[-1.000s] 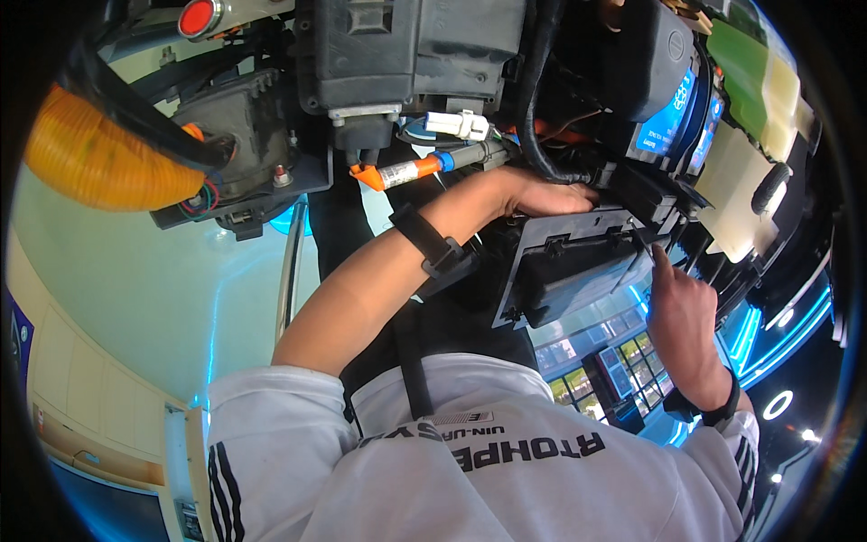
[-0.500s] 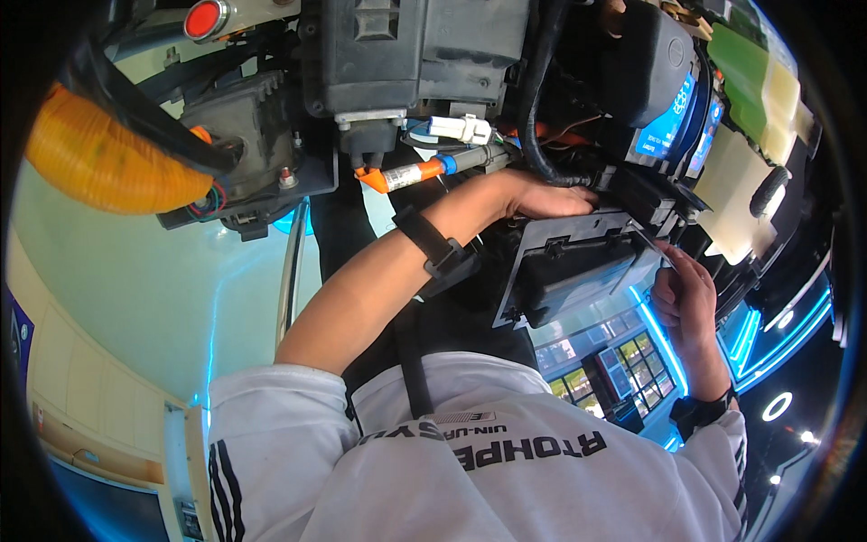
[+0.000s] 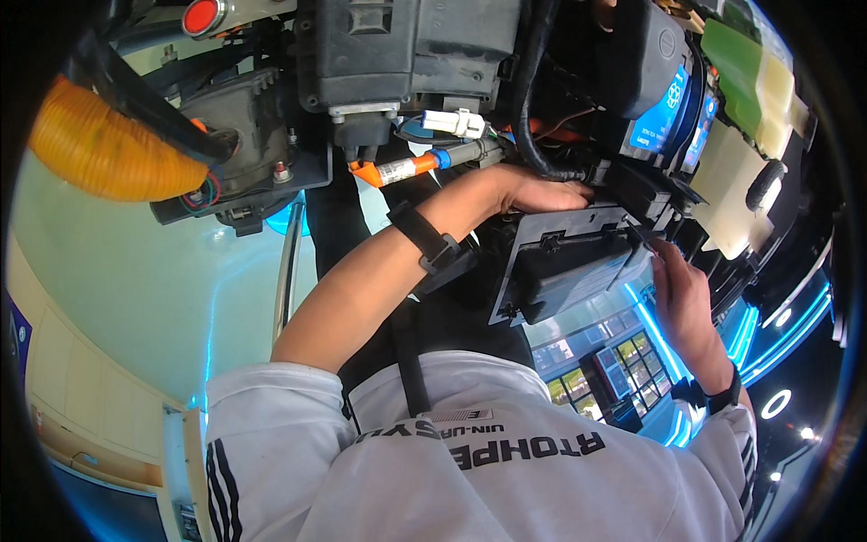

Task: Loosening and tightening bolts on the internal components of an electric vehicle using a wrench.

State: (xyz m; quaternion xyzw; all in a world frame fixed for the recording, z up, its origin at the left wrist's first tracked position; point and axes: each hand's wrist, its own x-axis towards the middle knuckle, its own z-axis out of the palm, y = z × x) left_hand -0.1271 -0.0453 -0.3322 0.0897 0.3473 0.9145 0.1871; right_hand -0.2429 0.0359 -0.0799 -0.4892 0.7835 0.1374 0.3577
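Note:
A grey flat panel (image 3: 519,244) with a black raised box (image 3: 578,271) on it is tilted in front of me. My left hand (image 3: 545,193) reaches across to its upper edge, under a black corrugated hose (image 3: 526,108). The left fingertips are hidden among dark parts, so their grip cannot be told. At the panel's right corner, my right hand (image 3: 682,294) is closed, thumb and fingers pinched on a slender rod-like tool (image 3: 643,237). The tool's tip lies against the panel's upper right corner; its exact kind is unclear.
Above the left hand hang a white connector (image 3: 454,123) and an orange-sleeved cable (image 3: 397,170). A grey housing (image 3: 366,68) stands at the top. Farther left are a yellow ribbed duct (image 3: 108,149) and a red button (image 3: 204,16). A green and cream plastic tank (image 3: 745,81) is at upper right.
My right hand has turned and its fingers have shifted slightly at the panel's corner, with the forearm swinging a little right. The left hand stays almost where it was.

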